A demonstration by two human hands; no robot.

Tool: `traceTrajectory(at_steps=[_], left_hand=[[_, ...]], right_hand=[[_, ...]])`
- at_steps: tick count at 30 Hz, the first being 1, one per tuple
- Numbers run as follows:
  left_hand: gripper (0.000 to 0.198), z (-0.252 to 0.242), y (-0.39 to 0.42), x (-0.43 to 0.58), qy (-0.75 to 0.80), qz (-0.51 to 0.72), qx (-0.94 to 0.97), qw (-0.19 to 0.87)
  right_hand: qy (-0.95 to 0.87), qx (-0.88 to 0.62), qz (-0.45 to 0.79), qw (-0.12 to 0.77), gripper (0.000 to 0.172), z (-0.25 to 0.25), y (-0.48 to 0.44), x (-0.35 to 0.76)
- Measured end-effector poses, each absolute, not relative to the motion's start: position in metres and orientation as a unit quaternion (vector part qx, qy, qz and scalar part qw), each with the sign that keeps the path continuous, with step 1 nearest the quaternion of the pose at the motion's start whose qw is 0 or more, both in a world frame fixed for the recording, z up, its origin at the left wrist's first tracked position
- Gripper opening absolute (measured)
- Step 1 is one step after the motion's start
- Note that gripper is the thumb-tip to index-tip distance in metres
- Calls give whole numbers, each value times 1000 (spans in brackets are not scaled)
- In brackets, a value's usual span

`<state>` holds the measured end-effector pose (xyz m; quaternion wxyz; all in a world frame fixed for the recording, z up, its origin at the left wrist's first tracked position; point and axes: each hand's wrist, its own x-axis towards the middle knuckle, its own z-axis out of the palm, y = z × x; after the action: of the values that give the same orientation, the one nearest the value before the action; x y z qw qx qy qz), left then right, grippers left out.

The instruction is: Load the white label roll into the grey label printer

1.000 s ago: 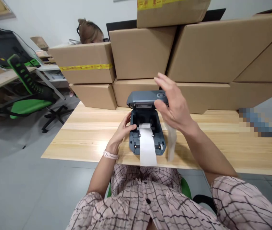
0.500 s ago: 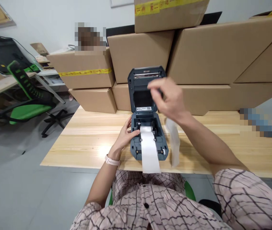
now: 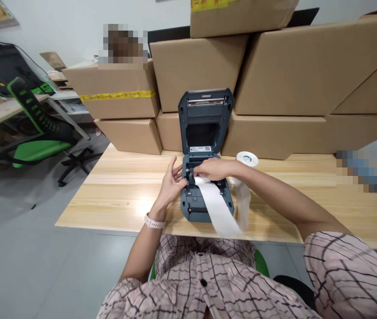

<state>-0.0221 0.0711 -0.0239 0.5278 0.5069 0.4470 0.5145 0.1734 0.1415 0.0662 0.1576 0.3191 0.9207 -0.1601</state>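
Note:
A dark grey label printer (image 3: 191, 215) stands on the wooden table with its lid (image 3: 203, 119) raised. My left hand (image 3: 172, 186) rests against the printer's left side, fingers apart, thumb on its rim. Inside the printer, my right hand (image 3: 213, 169) closes over the small white label roll (image 3: 202, 180), its fingertips partly hidden. From that roll a white paper strip (image 3: 219, 210) runs down to the right, past the printer's front. Another white roll (image 3: 247, 158) stands right of the printer, with a translucent strip (image 3: 243, 204) lying in front of it.
Cardboard boxes (image 3: 198, 71) are stacked along the table's back edge. At the left are a green and black chair (image 3: 42, 146) and another desk (image 3: 9, 110). A blurred person's head (image 3: 122, 46) shows behind the boxes. A blurred blue item (image 3: 367, 173) lies at the right.
My right hand has come down from beside the lid into the printer and onto the roll. The paper strip has swung to the right. The second roll has come into view.

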Motion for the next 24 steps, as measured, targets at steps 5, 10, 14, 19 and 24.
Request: traceTrajectory(at_steps=[5,10,14,19,24], left_hand=[[112,-30,72,-27,422,522,511,537],[113,-32,74,-28,417,524,509,540],[113,-31,73,-28,426,521,506,540],[107,-29,70,-27,424,523,505,540],[106,-28,69,-25,422,524,506,540]], right_hand=[[918,276,-233,166,43,67,146,179],[912,206,-312,167,48,69,154,176],[909,178,-359,117,52,83,151,188],[873,147,-451,-109,49,103,115,276],[854,299,-320,-281,59,76,65,362]])
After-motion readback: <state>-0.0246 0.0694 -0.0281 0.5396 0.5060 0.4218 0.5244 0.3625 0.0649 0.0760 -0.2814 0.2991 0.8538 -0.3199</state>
